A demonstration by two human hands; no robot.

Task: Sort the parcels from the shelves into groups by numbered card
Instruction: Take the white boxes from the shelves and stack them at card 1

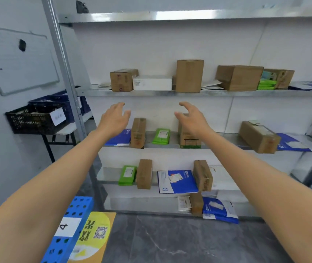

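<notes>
Left hand (113, 118) and right hand (193, 118) both spread open, empty, raised toward white box (152, 83) on upper shelf (208, 93); grip both ends squarely (cartons crowd it), slide straight out.

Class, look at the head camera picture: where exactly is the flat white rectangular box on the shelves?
The flat white rectangular box lies on the upper stocked shelf, left of centre, between a small brown cardboard box and a tall upright brown cardboard box.
</notes>
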